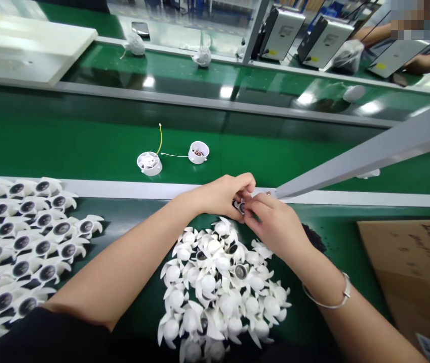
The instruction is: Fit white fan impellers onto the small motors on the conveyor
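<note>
My left hand point(224, 195) is closed around a small white fan blade wheel point(240, 206), whose dark hub shows between the fingers. My right hand point(277, 222) meets it there, thumb and fingertips pinched together at the hub; whatever they grip is too small or hidden to make out. Just below both hands lies a loose heap of white fan blade wheels point(224, 282), most with rounded hubs up and a few with dark undersides showing. A small pile of black bits point(315, 238) sits beyond my right wrist, partly covered by it.
Rows of fan wheels point(21, 242) lie dark side up at left. Two white round housings point(149, 164) point(198, 153) with wires rest on the green belt point(86, 146). A slanted metal post point(351, 156) rises at right above a cardboard box point(400, 272). Another person's arms show top right.
</note>
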